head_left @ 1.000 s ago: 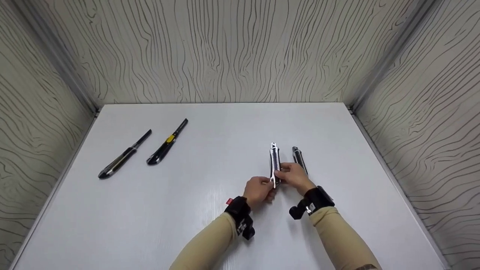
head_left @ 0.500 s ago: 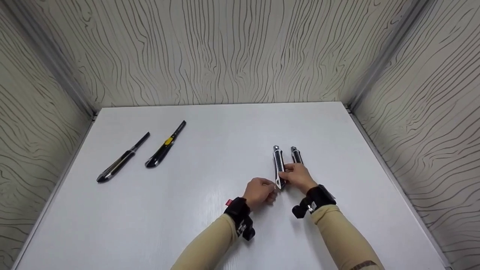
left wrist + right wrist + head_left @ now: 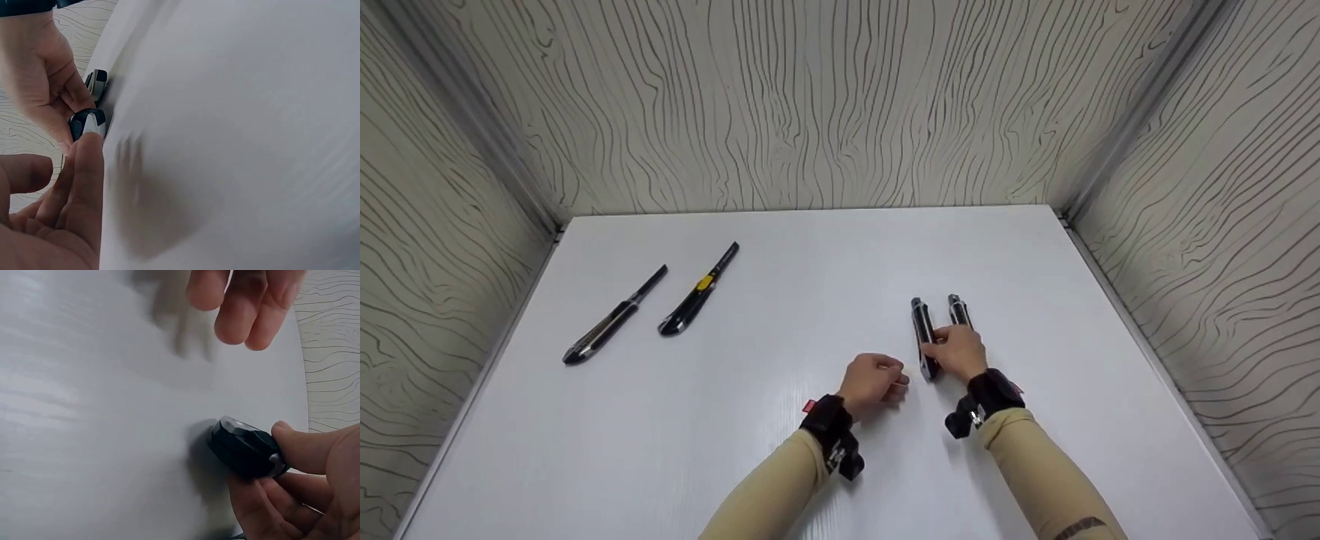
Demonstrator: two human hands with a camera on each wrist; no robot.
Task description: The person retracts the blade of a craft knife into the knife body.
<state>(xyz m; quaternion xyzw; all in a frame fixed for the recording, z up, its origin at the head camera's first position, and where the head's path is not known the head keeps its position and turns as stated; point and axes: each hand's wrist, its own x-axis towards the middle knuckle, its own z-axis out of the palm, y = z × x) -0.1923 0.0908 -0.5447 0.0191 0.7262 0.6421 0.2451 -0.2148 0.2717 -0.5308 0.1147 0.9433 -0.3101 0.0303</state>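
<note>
My right hand (image 3: 962, 352) pinches a black-and-silver utility knife (image 3: 921, 321) between thumb and fingers, its metal tip pointing away from me. In the right wrist view the rounded butt of this utility knife (image 3: 244, 449) faces the camera, just over its shadow on the table. Just right of it lies a second similar utility knife (image 3: 958, 309), its lower part hidden behind the right hand. My left hand (image 3: 871, 381) is to the left of the held knife, holding nothing. The left wrist view shows its thumb (image 3: 28, 173) apart from the loosely bent fingers (image 3: 87, 174).
Two more utility knives lie at the table's left with dark blades extended: one black and silver (image 3: 604, 330), the other black with a yellow slider (image 3: 705, 283). The white table (image 3: 780, 300) is bounded by wood-patterned panels (image 3: 810, 105) at the back and sides.
The left fingers have come off the butt end of the held knife and drawn slightly left. The right hand has shifted the knife slightly right and turned it so its ridged face no longer shows.
</note>
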